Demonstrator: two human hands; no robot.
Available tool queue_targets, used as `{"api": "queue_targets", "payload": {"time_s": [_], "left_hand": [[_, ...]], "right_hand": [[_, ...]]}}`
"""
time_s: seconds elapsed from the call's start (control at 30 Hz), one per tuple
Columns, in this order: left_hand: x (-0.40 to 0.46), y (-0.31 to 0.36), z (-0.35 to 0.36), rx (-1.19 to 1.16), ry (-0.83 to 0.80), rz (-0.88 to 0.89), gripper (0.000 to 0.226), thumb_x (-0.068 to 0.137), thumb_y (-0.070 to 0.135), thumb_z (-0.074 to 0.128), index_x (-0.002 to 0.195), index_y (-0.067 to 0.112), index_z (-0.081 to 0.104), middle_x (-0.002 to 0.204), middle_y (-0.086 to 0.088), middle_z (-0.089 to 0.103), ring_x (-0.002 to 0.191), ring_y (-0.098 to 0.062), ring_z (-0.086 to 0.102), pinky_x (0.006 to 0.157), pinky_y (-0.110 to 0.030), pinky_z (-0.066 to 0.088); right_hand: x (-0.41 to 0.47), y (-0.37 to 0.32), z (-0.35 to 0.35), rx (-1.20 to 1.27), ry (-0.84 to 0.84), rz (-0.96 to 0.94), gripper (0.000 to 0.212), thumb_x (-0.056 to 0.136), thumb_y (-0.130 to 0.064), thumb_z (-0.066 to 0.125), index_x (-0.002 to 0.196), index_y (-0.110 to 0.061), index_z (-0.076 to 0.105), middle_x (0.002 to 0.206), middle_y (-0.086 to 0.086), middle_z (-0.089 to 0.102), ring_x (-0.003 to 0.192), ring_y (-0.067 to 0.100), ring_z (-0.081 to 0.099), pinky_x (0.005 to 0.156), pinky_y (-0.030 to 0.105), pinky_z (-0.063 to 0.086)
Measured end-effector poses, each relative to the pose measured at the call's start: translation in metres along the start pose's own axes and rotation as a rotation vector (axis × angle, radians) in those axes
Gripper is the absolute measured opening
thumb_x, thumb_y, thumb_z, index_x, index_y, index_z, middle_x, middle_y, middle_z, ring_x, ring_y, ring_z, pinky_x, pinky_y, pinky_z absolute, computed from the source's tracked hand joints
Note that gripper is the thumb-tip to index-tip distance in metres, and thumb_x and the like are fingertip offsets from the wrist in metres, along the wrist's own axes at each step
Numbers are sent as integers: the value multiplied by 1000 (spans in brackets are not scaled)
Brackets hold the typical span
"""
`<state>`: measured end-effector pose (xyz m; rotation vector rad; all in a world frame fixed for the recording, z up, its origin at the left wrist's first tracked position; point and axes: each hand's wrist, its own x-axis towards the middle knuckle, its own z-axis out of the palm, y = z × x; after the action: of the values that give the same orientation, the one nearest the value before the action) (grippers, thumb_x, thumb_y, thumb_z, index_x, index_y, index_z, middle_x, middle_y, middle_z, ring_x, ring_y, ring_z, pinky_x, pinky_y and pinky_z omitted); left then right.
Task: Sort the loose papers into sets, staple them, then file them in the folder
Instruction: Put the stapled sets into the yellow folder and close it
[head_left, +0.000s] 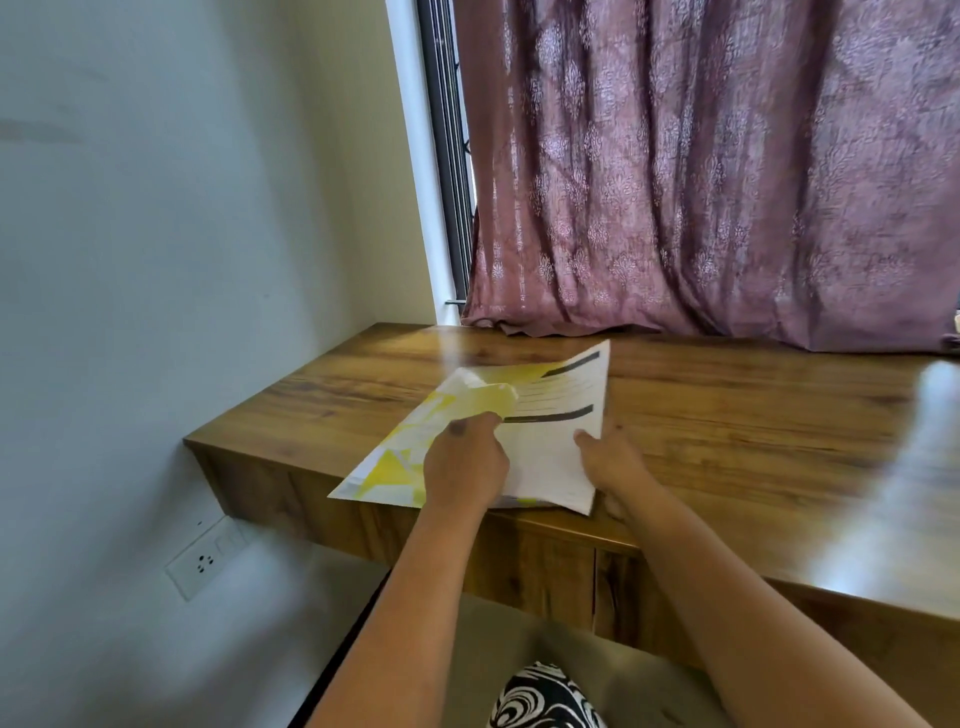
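A white printed sheet with dark bars lies on top of a yellow-and-white patterned folder near the front left corner of the wooden desk. My left hand grips a curled-up yellow patterned flap or sheet at the middle of the pile. My right hand holds the right edge of the white sheets, thumb on top and fingers underneath. More sheets seem stacked under the top one. No stapler is in view.
A purple patterned curtain hangs behind the desk, its hem resting on the far edge. A white wall with a power socket stands to the left. The folder overhangs the desk's front edge slightly.
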<state>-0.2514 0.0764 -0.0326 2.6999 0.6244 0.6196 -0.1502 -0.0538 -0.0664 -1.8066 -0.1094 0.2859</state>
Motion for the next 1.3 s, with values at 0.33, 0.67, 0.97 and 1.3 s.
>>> {"api": "queue_targets", "payload": {"time_s": [0.33, 0.67, 0.97, 1.3], "left_hand": [[-6, -14, -4, -256, -215, 59, 32, 96, 49, 49, 102, 24, 69, 107, 7, 69, 101, -16, 62, 84, -32, 50], [54, -134, 7, 65, -249, -317, 50, 97, 47, 47, 133, 13, 54, 141, -13, 45, 129, -33, 41, 109, -38, 30], [60, -142, 12, -7, -238, -296, 46, 98, 41, 50, 136, 15, 53, 138, -11, 43, 129, -32, 39, 108, -37, 32], [48, -121, 22, 91, -342, 56, 70, 96, 8, 46, 152, 42, 20, 162, 5, 14, 148, -21, 10, 117, -40, 17]], "right_hand": [[-7, -21, 32, -255, -342, -95, 12, 93, -6, 55, 97, -15, 48, 83, 11, 56, 59, 17, 52, 49, 29, 48], [11, -1, 30, -295, -277, -141, 70, 91, -11, 66, 148, -20, 26, 89, 2, 68, 65, 19, 60, 58, 33, 51], [13, -10, 41, -446, -370, -301, 26, 87, -13, 67, 113, -9, 63, 108, 9, 67, 94, 30, 65, 82, 44, 55], [36, -11, -49, -912, 122, -77, 56, 89, -44, 62, 128, -5, 52, 132, 18, 54, 118, 33, 52, 88, 34, 42]]}}
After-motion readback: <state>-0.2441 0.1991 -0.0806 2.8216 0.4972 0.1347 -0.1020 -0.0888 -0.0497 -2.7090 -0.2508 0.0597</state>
